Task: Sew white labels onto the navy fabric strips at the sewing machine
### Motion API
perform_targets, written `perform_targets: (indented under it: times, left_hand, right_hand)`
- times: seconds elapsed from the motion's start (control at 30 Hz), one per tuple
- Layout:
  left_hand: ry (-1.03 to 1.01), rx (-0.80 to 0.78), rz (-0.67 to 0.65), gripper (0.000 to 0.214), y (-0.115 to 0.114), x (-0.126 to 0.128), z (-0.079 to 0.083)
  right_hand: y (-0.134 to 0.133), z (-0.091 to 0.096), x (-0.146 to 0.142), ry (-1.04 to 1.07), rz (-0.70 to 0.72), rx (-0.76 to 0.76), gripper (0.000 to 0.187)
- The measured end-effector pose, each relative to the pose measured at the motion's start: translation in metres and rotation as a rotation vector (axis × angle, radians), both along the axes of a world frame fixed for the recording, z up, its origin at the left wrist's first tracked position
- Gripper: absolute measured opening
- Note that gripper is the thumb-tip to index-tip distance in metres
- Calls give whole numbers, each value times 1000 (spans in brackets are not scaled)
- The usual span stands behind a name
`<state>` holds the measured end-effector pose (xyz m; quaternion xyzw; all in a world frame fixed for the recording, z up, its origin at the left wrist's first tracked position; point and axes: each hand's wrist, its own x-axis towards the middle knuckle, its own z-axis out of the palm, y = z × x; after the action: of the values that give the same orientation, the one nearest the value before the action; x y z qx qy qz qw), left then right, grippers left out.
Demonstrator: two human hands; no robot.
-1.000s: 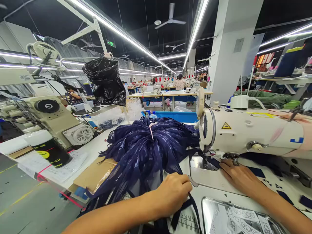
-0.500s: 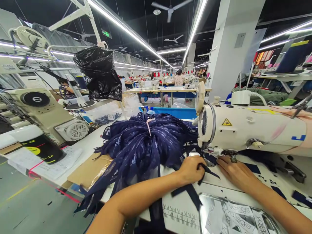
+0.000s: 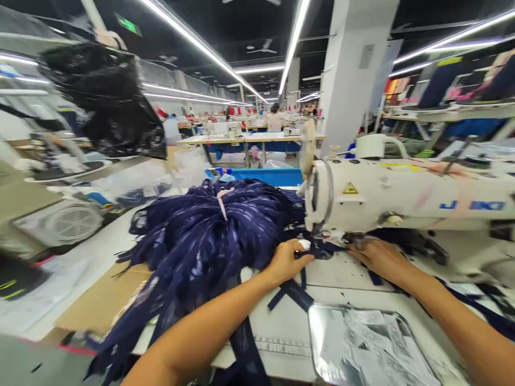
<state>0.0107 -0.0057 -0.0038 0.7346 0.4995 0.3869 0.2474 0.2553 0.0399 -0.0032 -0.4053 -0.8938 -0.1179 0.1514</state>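
Note:
My left hand (image 3: 286, 260) pinches a narrow navy fabric strip (image 3: 290, 292) and holds its end at the needle area of the white sewing machine (image 3: 402, 194). The strip's loose tail hangs down over the table in front of me. My right hand (image 3: 376, 257) lies on the machine bed just right of the needle, fingers pressed flat on navy fabric there. A big bundle of navy lace strips (image 3: 209, 230), tied with a pink band, is heaped on the table left of the machine.
A shiny metal tray (image 3: 362, 348) holding printed labels sits near the table's front edge. Brown cardboard (image 3: 100, 295) lies under the bundle at the left. A black plastic bag (image 3: 104, 102) hangs at upper left. Other sewing tables and workers fill the background.
My left hand moved from the table front up to the needle, carrying the navy strip. My right hand slid slightly left toward the presser foot. The camera swung right.

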Motion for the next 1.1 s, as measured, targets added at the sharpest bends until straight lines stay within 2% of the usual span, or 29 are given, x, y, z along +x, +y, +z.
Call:
perform_targets:
  times: [0.1,0.2,0.3,0.43,0.63,0.73,0.9,1.0,1.1]
  left_hand:
    - [15,-5,-9,19,3,-1,2]
    - [56,-51,-31,20,7,-2,4]
    - [59,-83,-60,21,6,0,8]
    - [51,-72,-66,22,4,3,11]
    - [40,-83,-49,24,3,8,9]
    - [26,-88,-39,26,0,11,10]
    - [11,-104,-32,30,-5,14,13]
    - [7,-129,-38,29,-6,14,13]
    - [-15,-147,-45,28,-7,15,12]
  right_hand:
    - [-4,15,-5,-61,-47,-138,27]
    - [-3,26,-7,-55,-101,-214,23]
    - [-3,31,-4,-23,-124,-239,23]
    - [-2,33,-3,80,-82,-250,24]
    - [-4,42,-6,158,-53,-315,13]
    - [-19,51,-4,129,-8,-360,10]
    - [-69,63,-1,47,125,-495,12]
    - [-93,62,-2,-33,162,-505,9]
    - [-101,56,-7,-87,180,-457,8]
